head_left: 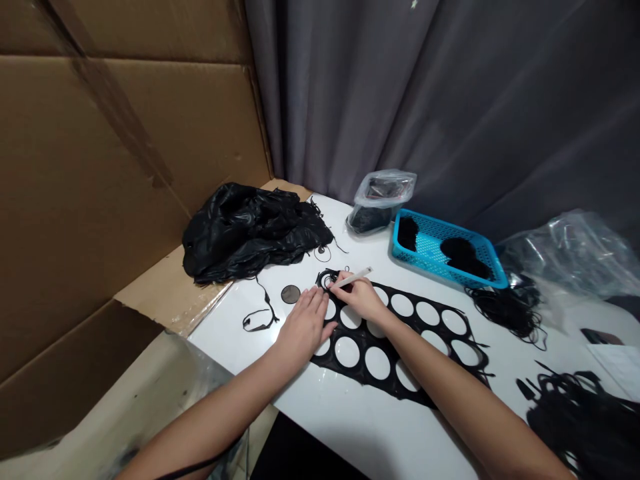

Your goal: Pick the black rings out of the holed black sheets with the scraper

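Note:
A black sheet (357, 365) with rows of round holes lies flat on the white table (320, 413). My left hand (306, 320) rests on its left end, fingers stretched out and thumb apart. In my right hand (363, 298) is a slim white pen-like tool (353, 277), gripped between the fingers. Its lower end points at the sheet's upper left corner, where thin black rings (327, 279) lie; the tip is too small to make out. Left of my left hand lies a dark round disc (291, 294), and beyond it a looped black strip (260, 320).
A heap of black shiny sheets (250, 230) lies at the back left beside a cardboard wall (125, 167). A clear bag (383, 200) and a blue basket (430, 257) with black pieces stand at the back. Tangled black offcuts (585, 420) cover the right side.

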Available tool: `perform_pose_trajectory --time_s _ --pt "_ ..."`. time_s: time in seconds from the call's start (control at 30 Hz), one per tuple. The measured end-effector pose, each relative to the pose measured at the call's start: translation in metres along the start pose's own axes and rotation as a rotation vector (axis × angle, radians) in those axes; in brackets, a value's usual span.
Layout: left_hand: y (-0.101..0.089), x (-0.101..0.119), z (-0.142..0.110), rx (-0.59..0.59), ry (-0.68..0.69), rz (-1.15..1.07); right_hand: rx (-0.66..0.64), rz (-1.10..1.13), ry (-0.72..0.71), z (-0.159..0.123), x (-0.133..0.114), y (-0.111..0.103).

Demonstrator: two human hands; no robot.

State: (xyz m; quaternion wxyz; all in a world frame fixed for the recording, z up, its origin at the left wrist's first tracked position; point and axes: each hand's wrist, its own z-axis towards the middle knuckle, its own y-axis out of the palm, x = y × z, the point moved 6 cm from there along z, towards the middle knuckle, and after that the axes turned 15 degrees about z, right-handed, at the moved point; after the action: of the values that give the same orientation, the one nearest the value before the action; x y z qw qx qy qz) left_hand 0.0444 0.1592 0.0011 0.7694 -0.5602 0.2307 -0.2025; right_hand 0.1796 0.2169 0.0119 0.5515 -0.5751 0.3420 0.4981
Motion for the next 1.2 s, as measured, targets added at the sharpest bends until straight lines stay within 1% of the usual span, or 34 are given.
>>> perform_pose_trajectory --time_s 0.13,0.27,0.33,0.4,0.43,0.47,0.5,0.53,0.63,0.67,0.7,0.73,0.77,0.8,0.83,0.9,0.97,1.03,1.07,1.13,1.2 --pt "0.002 0.0 0.0 -0.004 0.006 0.012 -0.003 -0.014 -0.025 0.002 0.0 -0.001" --pt "0.004 0.0 0.0 0.012 0.01 0.013 -0.024 -0.07 -0.13 -0.006 -0.006 0.004" --pt "0.004 0.0 -0.001 0.017 0.007 0.009 -0.052 -0.159 -0.209 -0.012 -0.009 0.012" --pt "0.004 0.0 -0.001 0.014 0.006 0.005 -0.089 -0.299 -0.287 -0.015 -0.01 0.02" --pt "0.004 0.0 -0.001 0.012 0.006 0.005 -0.091 -0.364 -0.314 -0.014 -0.009 0.02" --pt "0.004 0.0 -0.001 0.012 0.007 0.006 -0.066 -0.416 -0.329 -0.01 -0.008 0.016" --pt "0.003 0.0 -0.001 0.014 0.006 0.009 -0.009 -0.45 -0.329 -0.004 -0.007 0.006" --pt "0.003 0.0 -0.001 0.017 0.004 0.011 0.075 -0.467 -0.317 0.003 -0.006 -0.008" --pt "0.002 -0.001 0.001 0.021 -0.004 0.002 0.411 -0.454 -0.231 0.021 -0.007 -0.067" --pt "0.001 -0.002 0.002 0.019 -0.006 -0.009 0.496 -0.439 -0.195 0.024 -0.007 -0.084" --pt "-0.002 -0.003 0.003 0.018 -0.005 -0.024 0.552 -0.422 -0.16 0.025 -0.008 -0.097" --pt "-0.006 -0.004 0.002 0.018 0.0 -0.038 0.58 -0.405 -0.125 0.024 -0.008 -0.105" --pt "-0.011 -0.005 0.001 0.024 0.003 -0.048 0.576 -0.385 -0.09 0.021 -0.008 -0.107" --pt "-0.017 -0.006 -0.001 0.031 0.003 -0.053 0.54 -0.357 -0.058 0.018 -0.007 -0.104" --pt "-0.024 -0.006 -0.005 0.036 0.001 -0.053 0.478 -0.315 -0.027 0.012 -0.007 -0.095" --pt "-0.035 -0.005 -0.017 0.026 -0.013 -0.048 0.319 -0.207 0.025 -0.001 -0.006 -0.068" --pt "-0.04 0.0 -0.031 -0.003 -0.016 -0.049 0.157 -0.099 0.043 -0.018 -0.008 -0.035" --pt "-0.04 0.006 -0.043 -0.011 -0.016 -0.05 0.031 -0.023 0.031 -0.033 -0.014 -0.007" --pt "-0.039 0.009 -0.048 -0.004 -0.021 -0.048 -0.017 0.0 0.02 -0.039 -0.017 0.004" --pt "-0.034 0.013 -0.054 0.011 -0.037 -0.04 -0.074 0.016 0.004 -0.047 -0.021 0.017" --pt "-0.03 0.014 -0.056 0.019 -0.049 -0.035 -0.09 0.005 -0.004 -0.05 -0.023 0.023"
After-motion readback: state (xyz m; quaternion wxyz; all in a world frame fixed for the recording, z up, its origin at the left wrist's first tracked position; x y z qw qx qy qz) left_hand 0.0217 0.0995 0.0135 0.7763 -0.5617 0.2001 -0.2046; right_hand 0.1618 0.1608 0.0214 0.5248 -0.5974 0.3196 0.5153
